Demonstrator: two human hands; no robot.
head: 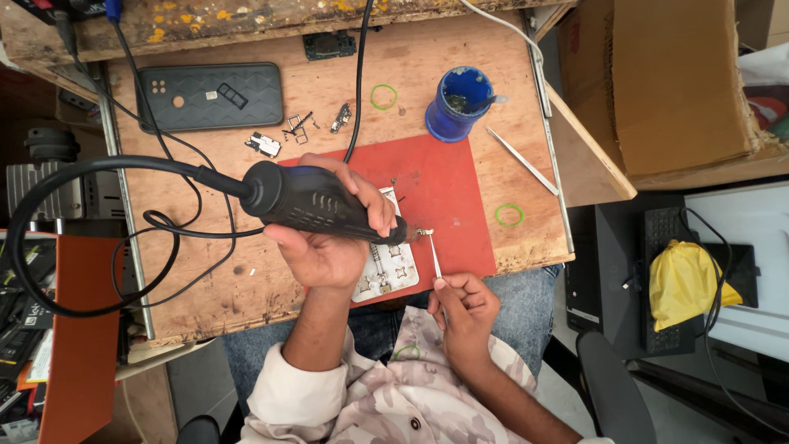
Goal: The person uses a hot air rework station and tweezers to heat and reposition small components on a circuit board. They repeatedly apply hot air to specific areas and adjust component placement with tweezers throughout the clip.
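The left hand (329,238) is wrapped tight around the thick black handle of a corded hot-air tool (316,204), held level so its nozzle ends just above the red mat (448,193) — a full-fist grip that looks meant to keep a heavy tool steady. The right hand (464,308), nearer the person than the mat, is closed in a pinch on thin tweezers (433,256), whose tips carry a small metal part (424,233) right at the nozzle, so the fingers stay clear of the hot end. A silver holding frame (386,271) lies on the mat's near-left part, under the tool. Beyond the mat, on the wooden surface (460,49), stand a blue pot (460,103) and a dark phone case (209,97), with loose small parts (300,127) between them — pushed back, probably to leave the mat free. A second pair of tweezers (522,160) lies just right of the mat.
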